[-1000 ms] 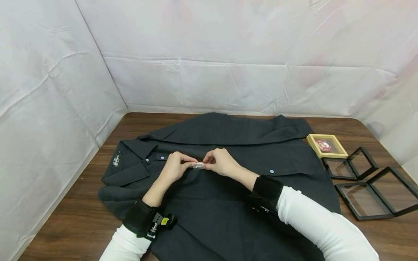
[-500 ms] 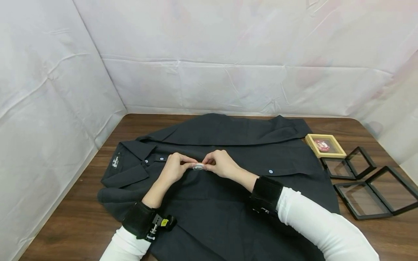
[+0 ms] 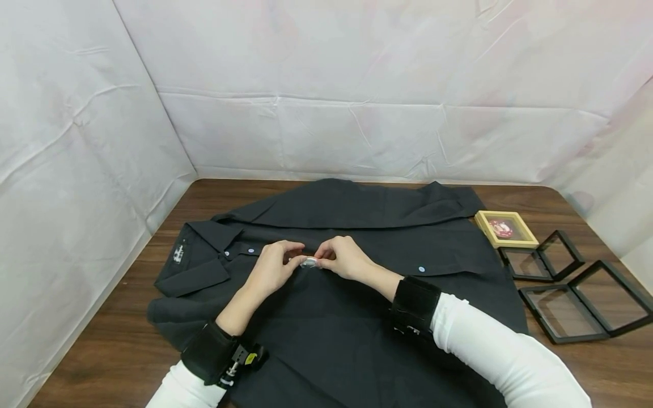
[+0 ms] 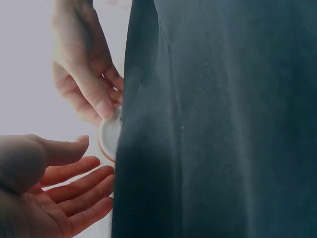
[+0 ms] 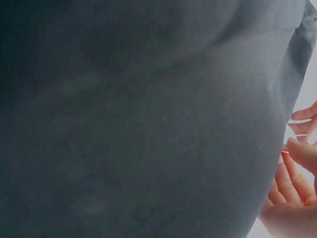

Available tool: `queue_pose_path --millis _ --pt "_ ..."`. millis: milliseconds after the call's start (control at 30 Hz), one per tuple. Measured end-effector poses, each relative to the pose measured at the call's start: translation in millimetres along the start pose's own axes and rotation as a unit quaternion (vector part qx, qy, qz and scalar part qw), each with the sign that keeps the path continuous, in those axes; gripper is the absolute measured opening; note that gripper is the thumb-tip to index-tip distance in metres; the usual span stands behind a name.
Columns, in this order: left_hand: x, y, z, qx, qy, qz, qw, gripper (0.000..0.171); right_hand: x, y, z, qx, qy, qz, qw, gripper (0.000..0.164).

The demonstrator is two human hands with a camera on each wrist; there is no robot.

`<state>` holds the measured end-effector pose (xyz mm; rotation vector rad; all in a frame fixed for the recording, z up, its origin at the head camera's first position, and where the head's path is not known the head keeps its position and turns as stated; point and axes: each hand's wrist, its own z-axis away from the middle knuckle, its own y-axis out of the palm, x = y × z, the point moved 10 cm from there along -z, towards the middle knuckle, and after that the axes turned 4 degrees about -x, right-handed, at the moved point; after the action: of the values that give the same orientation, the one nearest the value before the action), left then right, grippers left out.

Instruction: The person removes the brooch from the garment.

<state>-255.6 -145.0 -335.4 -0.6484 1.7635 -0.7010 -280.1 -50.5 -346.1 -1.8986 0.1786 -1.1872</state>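
A dark button-up shirt (image 3: 326,340) lies spread on the table, collar to the left. Above its front, my right hand (image 3: 346,258) pinches a small round pin badge (image 3: 309,262) between thumb and fingers. In the left wrist view the badge (image 4: 109,134) shows a white back and an orange-red rim, its right edge hidden by dark cloth. Close to the badge's lower side, my left hand (image 3: 269,269) has its thumb apart from its loosely extended fingers (image 4: 81,193). Cloth fills most of the right wrist view, with my right hand (image 5: 292,198) at its edge.
A yellow frame (image 3: 505,229) with a red-and-white round item sits at the right. Two open black frames with clear panes, a smaller one (image 3: 541,263) and a larger one (image 3: 586,303), lie beside the shirt on the wooden table (image 3: 102,340). White sheeting (image 3: 326,136) stands behind.
My left thumb and fingers have come off the badge and spread apart, and the left wrist has shifted slightly left and down. My right hand keeps pinching the badge in nearly the same place.
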Motion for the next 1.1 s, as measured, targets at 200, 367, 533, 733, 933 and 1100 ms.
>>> queue_pose_path --millis 200,367,533,733,933,1100 --pt "-25.3 -2.7 15.6 0.013 0.046 -0.041 0.998 0.021 0 0 1 0.002 0.0 -0.002 1.0 0.005" --pt "-39.2 7.7 36.6 0.06 0.096 -0.085 0.9899 0.023 1 0 2 0.0 0.0 -0.004 1.0 0.005" --pt "-40.5 19.3 58.0 0.111 0.114 -0.119 0.9801 0.032 1 -1 2 -0.005 -0.003 -0.004 1.0 0.005" --pt "-36.2 29.5 80.0 0.169 0.117 -0.14 0.9686 0.05 3 -2 4 -0.006 -0.001 0.002 1.0 0.004" --pt "-30.2 39.1 93.8 0.212 0.128 -0.162 0.9552 0.061 3 -3 4 -0.009 0.002 0.008 1.0 0.004" --pt "-25.5 44.9 101.4 0.231 0.128 -0.179 0.9479 0.069 3 -3 6 -0.011 -0.003 0.009 1.0 0.004"
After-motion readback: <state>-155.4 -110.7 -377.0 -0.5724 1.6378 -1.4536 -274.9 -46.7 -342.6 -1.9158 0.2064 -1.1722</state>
